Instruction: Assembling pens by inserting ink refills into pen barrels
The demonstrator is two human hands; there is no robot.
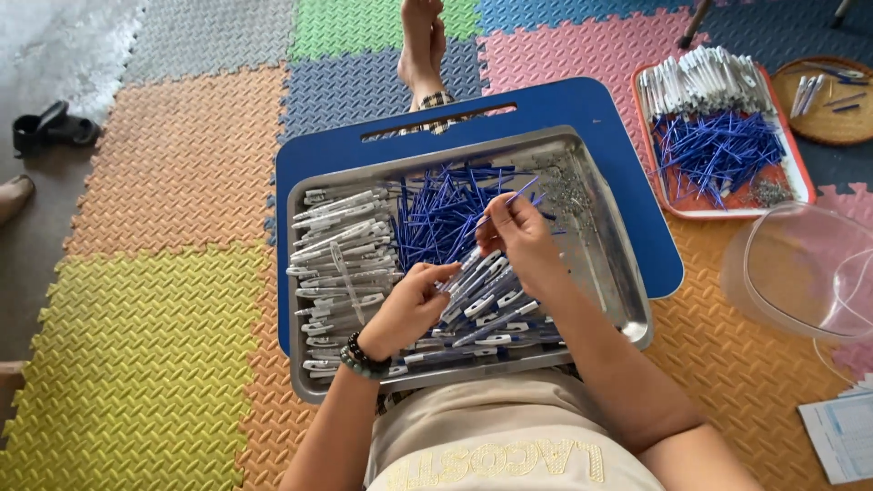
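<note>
Your right hand (520, 238) pinches one thin blue refill (509, 198) between the fingertips. Its long axis runs on a diagonal — the free end points toward the far right corner of the steel tray (607, 259), the near end drops toward the pen barrel (462, 269) that your left hand (409, 305) grips. That barrel is white and tilts the same way, its open end raised toward the refill; whether the two already touch cannot be told. Both hands are closed on their parts and meet above the middle of the tray.

The tray rests on a blue lap board (582, 105). Along the tray's left edge lies a stack of white barrels (341, 259), mostly crosswise. At the far middle sits a heap of loose blue refills (441, 214), directly under the held refill. Near the far right corner lies a scatter of small metal springs (566, 189). Finished pens (486, 309) with blue bodies fill the near edge — they lie just beneath both hands.

Off the board, to the right, an orange tray (800, 173) holds more barrels and refills. A clear plastic tub (800, 273) stands beside the near right corner of the board.
</note>
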